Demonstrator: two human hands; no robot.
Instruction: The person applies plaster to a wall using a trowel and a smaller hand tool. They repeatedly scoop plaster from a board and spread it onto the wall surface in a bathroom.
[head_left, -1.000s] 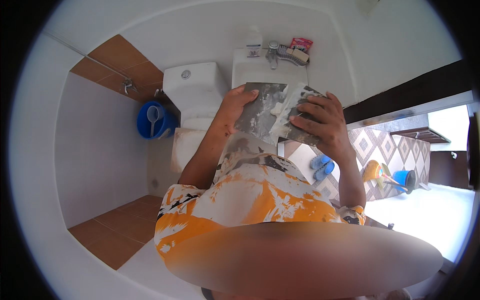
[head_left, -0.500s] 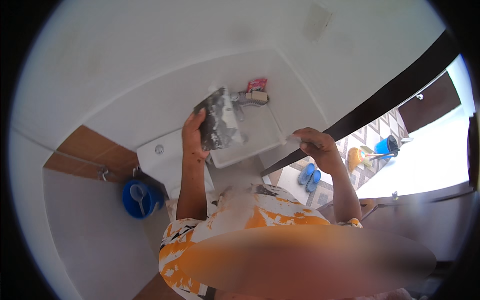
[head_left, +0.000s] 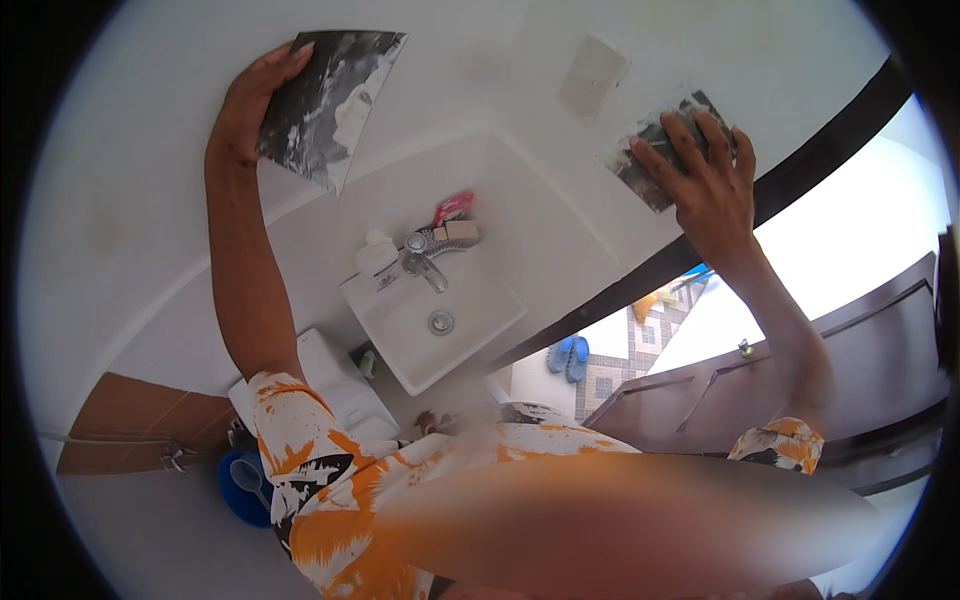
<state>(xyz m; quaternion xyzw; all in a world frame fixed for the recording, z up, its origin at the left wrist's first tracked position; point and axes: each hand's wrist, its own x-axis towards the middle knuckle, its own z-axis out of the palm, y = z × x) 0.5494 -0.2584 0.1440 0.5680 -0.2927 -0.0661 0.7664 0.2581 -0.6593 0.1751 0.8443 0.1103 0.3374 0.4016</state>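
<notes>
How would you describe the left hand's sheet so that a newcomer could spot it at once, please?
From the sink, look up and left to the left hand. The sheet it grips is dark and smeared white. Unlike the plate under the right hand, it shows a thick white lump.

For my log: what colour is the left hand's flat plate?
The flat plate is dark grey with white smears; see the head view.

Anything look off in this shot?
Yes: a greyish rectangular patch on the white wall, up and left of the right hand, stands out from the paler surface around it. White paste is smeared unevenly on the dark plate in the left hand.
</notes>
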